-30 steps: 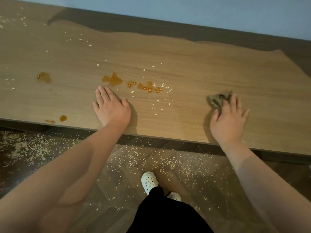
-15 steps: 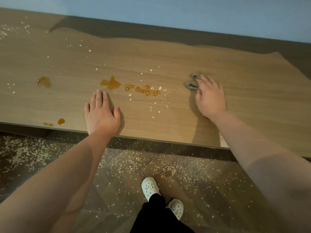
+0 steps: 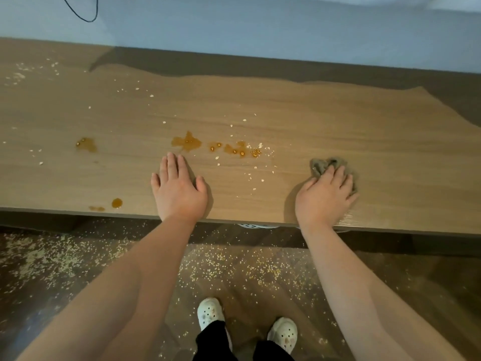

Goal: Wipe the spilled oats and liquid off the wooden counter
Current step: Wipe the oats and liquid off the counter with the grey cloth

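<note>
Liquid [image 3: 187,143] is pooled in amber patches just beyond the fingertips of the left hand [image 3: 179,190], which is laid flat with straight fingers on the wooden counter [image 3: 338,121]. Oats [image 3: 256,152] are scattered between that hand and the right hand [image 3: 326,194]. A crumpled grey cloth [image 3: 321,164] is pressed down under the right hand's spread, uncurled fingers and bunches out past them, and more oats are strewn over the floor [image 3: 234,267] below both wrists.

A pale blue wall [image 3: 260,27] rises at the back, with a thin black cable [image 3: 89,20] looping down it at upper left. The dark wooden floor [image 3: 416,282] is strewn with pale oat flakes [image 3: 234,267]. Two white perforated clogs [image 3: 209,312] stand on it below black trouser legs [image 3: 213,340]. A white perforated rim [image 3: 256,226] peeks from under the counter [image 3: 338,121] edge.
</note>
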